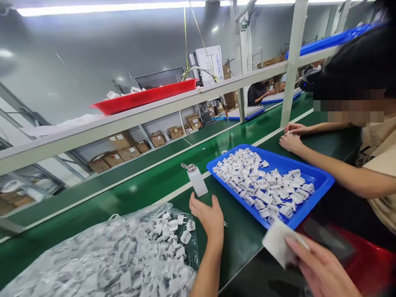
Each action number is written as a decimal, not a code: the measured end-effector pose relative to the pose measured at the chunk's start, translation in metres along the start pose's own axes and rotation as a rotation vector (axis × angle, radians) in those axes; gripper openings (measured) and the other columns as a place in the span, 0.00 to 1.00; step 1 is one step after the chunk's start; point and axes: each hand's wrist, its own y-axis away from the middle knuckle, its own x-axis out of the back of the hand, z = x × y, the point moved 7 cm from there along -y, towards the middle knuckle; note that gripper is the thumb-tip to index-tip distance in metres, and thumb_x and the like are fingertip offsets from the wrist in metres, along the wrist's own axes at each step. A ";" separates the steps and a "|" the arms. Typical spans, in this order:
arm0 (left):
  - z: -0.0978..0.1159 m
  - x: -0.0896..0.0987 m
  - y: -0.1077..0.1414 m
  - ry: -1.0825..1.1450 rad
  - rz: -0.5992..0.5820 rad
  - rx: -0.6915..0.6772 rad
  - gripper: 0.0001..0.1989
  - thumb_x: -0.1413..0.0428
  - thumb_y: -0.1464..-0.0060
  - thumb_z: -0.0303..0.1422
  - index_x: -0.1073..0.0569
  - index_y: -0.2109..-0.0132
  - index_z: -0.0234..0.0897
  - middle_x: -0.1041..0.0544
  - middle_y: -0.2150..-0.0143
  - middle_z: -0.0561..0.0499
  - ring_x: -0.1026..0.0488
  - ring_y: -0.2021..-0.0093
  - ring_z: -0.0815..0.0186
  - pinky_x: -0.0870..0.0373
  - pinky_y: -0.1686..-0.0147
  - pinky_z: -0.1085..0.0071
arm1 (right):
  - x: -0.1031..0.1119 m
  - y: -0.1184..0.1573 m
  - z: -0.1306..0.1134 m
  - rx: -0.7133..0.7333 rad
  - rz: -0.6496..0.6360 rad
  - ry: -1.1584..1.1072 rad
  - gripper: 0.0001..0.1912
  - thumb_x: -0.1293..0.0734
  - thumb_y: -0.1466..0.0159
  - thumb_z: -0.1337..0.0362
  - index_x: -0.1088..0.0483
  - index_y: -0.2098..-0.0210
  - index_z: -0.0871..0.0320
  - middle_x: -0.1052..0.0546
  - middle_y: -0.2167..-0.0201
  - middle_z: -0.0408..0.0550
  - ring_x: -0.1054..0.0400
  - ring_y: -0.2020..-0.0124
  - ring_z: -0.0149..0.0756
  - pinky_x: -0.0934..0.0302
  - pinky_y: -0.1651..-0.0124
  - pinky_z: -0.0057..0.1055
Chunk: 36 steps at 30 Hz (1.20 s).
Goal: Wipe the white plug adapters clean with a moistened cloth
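One hand (209, 216) spread — right (323, 264) pinches pad (280, 243)

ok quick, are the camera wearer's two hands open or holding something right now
Left hand: open, apparently empty, by the white flip-top dispenser bottle.
Right hand: closed, its grip pinching a white wipe.

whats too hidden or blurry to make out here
Head view:
Right hand: blurred, wrist cut off by bottom edge.
Plastic bag: near end cut off by bottom edge.
Red tray: front wall hides contents below rim.
Co-worker's hands: anything held is too small, partly covered.
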 end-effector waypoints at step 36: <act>0.133 -0.012 -0.012 -0.183 0.211 -1.213 0.27 0.43 0.51 0.24 0.29 0.42 0.34 0.31 0.45 0.37 0.37 0.40 0.45 0.41 0.39 0.49 | -0.132 -0.070 -0.104 0.179 -0.298 -0.322 0.14 0.32 0.32 0.59 0.28 0.50 0.59 0.23 0.52 0.49 0.26 0.56 0.38 0.28 0.54 0.41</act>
